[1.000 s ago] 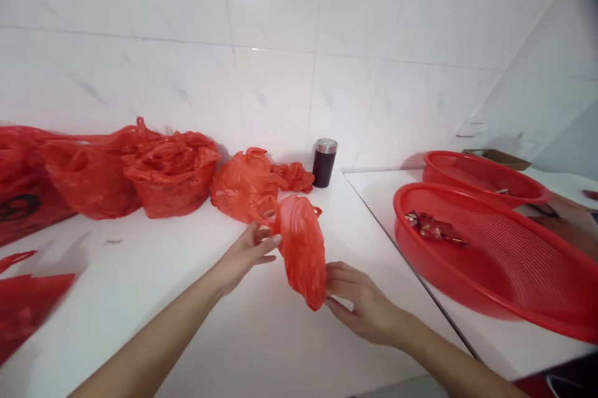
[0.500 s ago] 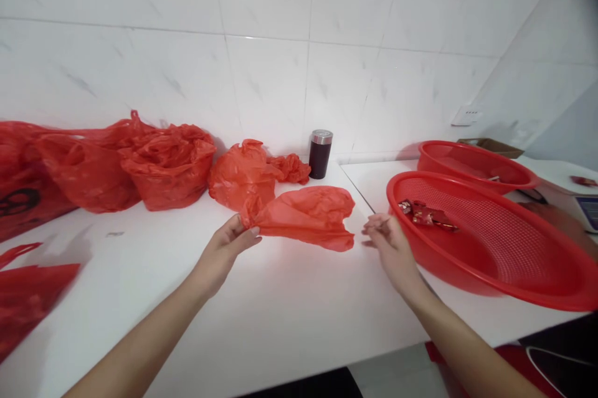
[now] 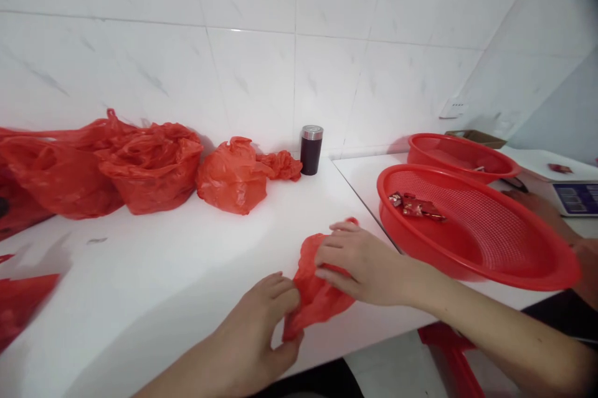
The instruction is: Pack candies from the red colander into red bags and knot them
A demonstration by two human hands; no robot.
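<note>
A crumpled red plastic bag (image 3: pixel 322 295) is held low over the white table's front part, between both hands. My left hand (image 3: pixel 264 329) grips its lower left end between thumb and fingers. My right hand (image 3: pixel 357 261) lies over its upper right part with the fingers curled onto the plastic. Behind them on the table stand a knotted, filled red bag (image 3: pixel 233 177) and a small crumpled red bag (image 3: pixel 283 165). To the right, a red perforated basket (image 3: pixel 471 242) holds several red wrapped packets (image 3: pixel 418 206).
More red bags (image 3: pixel 149 167) stand at the left along the tiled wall. A dark tumbler (image 3: pixel 311 150) is at the back. Beyond the basket are a second red basin (image 3: pixel 462 158), a scale (image 3: pixel 577 199) and another person's arm (image 3: pixel 546 214).
Both hands have come down toward the table's front edge with the red bag. My right hand, apart from the bag before, now touches it. The bag is more bunched.
</note>
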